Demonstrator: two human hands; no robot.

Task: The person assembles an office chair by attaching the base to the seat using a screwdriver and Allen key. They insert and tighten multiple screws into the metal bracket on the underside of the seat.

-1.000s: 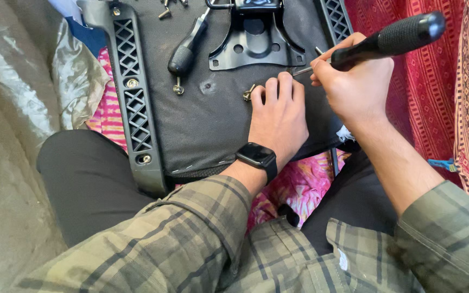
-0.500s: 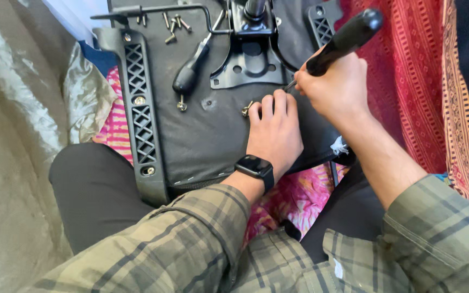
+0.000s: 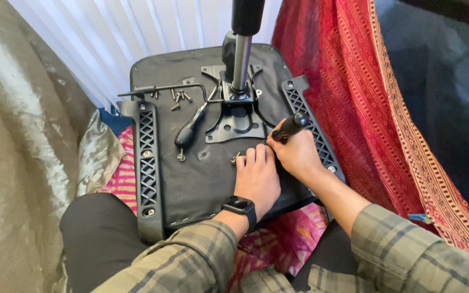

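An upturned black chair seat [image 3: 191,184] lies across my lap with a metal mounting plate [image 3: 234,122] and a gas cylinder [image 3: 241,59] standing up from it. My right hand [image 3: 297,154] grips the black handle of a screwdriver [image 3: 290,127], tip down at the seat. Flat on the seat beside it, my left hand [image 3: 256,179] has its fingertips at a small screw [image 3: 235,159]. A black smartwatch [image 3: 240,207] sits on that wrist.
A second black-handled tool [image 3: 188,133] lies on the seat left of the plate. Several loose screws [image 3: 177,99] rest near a bent metal lever [image 3: 164,88] at the far edge. Black plastic side brackets [image 3: 147,163] flank the seat. Red patterned fabric [image 3: 365,108] hangs on the right, shiny grey cloth [image 3: 23,163] on the left.
The view has tilted up and back, showing the whole seat and cylinder. My right hand has swung the screwdriver more upright. My left hand stays at the screw.
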